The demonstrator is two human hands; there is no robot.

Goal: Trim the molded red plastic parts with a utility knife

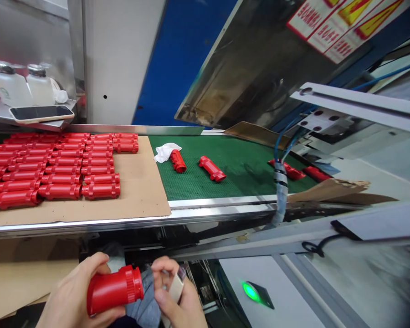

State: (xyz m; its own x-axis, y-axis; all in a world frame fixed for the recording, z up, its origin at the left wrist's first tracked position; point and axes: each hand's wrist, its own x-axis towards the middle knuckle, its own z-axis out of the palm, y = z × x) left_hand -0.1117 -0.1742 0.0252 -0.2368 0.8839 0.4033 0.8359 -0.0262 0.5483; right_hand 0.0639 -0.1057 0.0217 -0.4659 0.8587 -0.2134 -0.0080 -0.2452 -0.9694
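Observation:
My left hand (66,294) is wrapped round a red ribbed plastic tube (111,291), whose ringed end points right. Close by on the right, my right hand (187,307) grips a small flat cream-coloured tool (175,289) with a dark tip; its exact kind cannot be made out. The tool and the tube are apart. Beyond my hands, many similar red tubes (100,191) lie in rows on a cardboard sheet (143,200). Two more, a loose red tube (212,168) and one beside a white cloth (167,151), rest on the green belt.
The green conveyor belt (246,177) runs rightward, with further red tubes (292,171) near a cable bundle (280,191). A metal frame arm (362,102) overhangs the right side. A phone (43,113) and white bottles (12,86) stand on a shelf. A green-lit button (251,291) glows below.

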